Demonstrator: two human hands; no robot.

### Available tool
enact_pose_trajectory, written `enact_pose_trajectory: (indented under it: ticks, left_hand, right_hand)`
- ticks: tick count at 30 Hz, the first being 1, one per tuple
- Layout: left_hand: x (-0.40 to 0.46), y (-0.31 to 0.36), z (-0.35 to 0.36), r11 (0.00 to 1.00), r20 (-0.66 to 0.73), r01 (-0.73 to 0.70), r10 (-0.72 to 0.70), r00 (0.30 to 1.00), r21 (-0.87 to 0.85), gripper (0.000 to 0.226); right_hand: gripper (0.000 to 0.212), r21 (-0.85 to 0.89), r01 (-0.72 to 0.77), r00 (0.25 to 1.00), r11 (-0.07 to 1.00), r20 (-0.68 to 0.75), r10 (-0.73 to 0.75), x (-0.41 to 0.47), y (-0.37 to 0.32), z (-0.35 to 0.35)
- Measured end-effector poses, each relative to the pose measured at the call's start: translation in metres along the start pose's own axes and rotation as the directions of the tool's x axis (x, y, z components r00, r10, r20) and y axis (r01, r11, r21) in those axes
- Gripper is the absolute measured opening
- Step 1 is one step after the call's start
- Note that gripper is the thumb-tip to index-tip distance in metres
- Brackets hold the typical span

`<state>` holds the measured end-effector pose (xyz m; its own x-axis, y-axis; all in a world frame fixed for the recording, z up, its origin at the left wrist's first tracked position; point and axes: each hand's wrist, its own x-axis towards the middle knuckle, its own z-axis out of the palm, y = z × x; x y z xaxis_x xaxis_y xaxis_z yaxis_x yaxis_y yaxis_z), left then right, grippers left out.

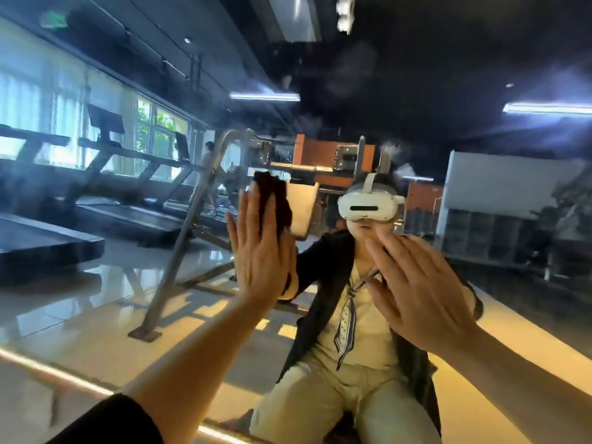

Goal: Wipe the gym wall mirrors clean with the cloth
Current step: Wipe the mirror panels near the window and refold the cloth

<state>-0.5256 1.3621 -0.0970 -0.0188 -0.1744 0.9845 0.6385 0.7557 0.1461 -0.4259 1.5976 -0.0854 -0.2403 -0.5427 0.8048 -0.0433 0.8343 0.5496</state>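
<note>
The wall mirror [96, 283] fills nearly the whole view, and I see my own reflection in it, crouched low. My left hand [259, 251] lies flat against the glass at centre, fingers straight and together, pressing a dark cloth [275, 200] that sticks out above and to the right of the fingertips. My right hand [413, 283] is spread flat close to the glass on the right, fingers apart, with nothing in it. White smears show on the upper mirror [346, 11].
The mirror's lower edge [64, 376] runs diagonally across the bottom left as a bright strip. Reflected in the glass are treadmills [64, 225], a metal machine frame [182, 238], windows at the left and a white partition [506, 187] at the right.
</note>
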Motion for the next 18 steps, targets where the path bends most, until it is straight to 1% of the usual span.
enact_pose_trajectory:
  ticks: [1,3,4,5,6,7,9,10,12,14,15,16,17,18]
  left_hand:
    - [0.025,-0.016,-0.002,0.993,-0.046,0.119,-0.119,0.992,0.009,0.057]
    - [0.069,-0.035,-0.006,0.947,-0.08,0.32,-0.322,0.943,-0.04,0.056]
    - [0.084,-0.035,-0.005,0.922,-0.094,0.38,-0.386,0.918,-0.078,0.055]
    - [0.092,-0.028,-0.002,0.909,-0.107,0.403,-0.414,0.904,-0.108,0.054]
    - [0.095,-0.014,0.004,0.914,-0.117,0.388,-0.401,0.908,-0.12,0.053]
    - [0.094,0.006,0.011,0.936,-0.121,0.33,-0.344,0.931,-0.118,0.052]
    - [0.083,0.057,0.028,0.984,-0.099,0.13,-0.142,0.985,-0.12,0.05]
    - [0.077,0.081,0.035,0.991,-0.078,0.019,-0.029,0.997,-0.129,0.05]
    - [0.071,0.106,0.04,0.974,-0.03,-0.171,0.168,0.985,-0.148,0.057]
    - [0.079,0.089,0.037,0.945,0.015,-0.297,0.302,0.953,-0.137,0.055]
    - [0.086,0.072,0.031,0.947,0.027,-0.299,0.304,0.952,-0.116,0.053]
    - [0.095,0.051,0.025,0.968,0.017,-0.236,0.239,0.971,-0.083,0.052]
    - [0.106,0.029,0.019,0.991,-0.02,-0.117,0.116,0.993,-0.056,0.052]
    - [0.121,0.009,0.011,0.999,-0.067,0.026,-0.029,0.997,-0.046,0.051]
  right_hand:
    - [0.06,-0.031,-0.005,1.0,0.999,-0.02,0.004,0.011,0.016,-0.006]
    - [0.063,-0.104,-0.108,0.993,0.989,-0.057,0.103,0.039,0.046,-0.013]
    - [0.066,-0.122,-0.177,0.983,0.977,-0.07,0.169,0.051,0.055,-0.014]
    - [0.068,-0.127,-0.233,0.971,0.964,-0.077,0.225,0.06,0.058,-0.012]
    - [0.069,-0.125,-0.261,0.964,0.957,-0.077,0.253,0.064,0.057,-0.009]
    - [0.07,-0.125,-0.266,0.963,0.956,-0.075,0.258,0.065,0.055,-0.006]
    - [0.07,-0.14,-0.254,0.967,0.957,-0.071,0.246,0.063,0.053,-0.003]
    - [0.071,-0.153,-0.25,0.968,0.956,-0.064,0.242,0.062,0.053,-0.004]
    - [0.071,-0.175,-0.233,0.973,0.957,-0.05,0.227,0.062,0.056,-0.007]
    - [0.07,-0.168,-0.204,0.979,0.964,-0.046,0.199,0.061,0.058,-0.009]
    - [0.069,-0.155,-0.19,0.982,0.969,-0.047,0.185,0.06,0.06,-0.008]
    - [0.069,-0.149,-0.182,0.983,0.972,-0.049,0.176,0.058,0.06,-0.007]
    - [0.069,-0.145,-0.184,0.982,0.972,-0.055,0.178,0.057,0.06,-0.006]
    - [0.07,-0.151,-0.186,0.982,0.971,-0.067,0.178,0.058,0.06,-0.004]
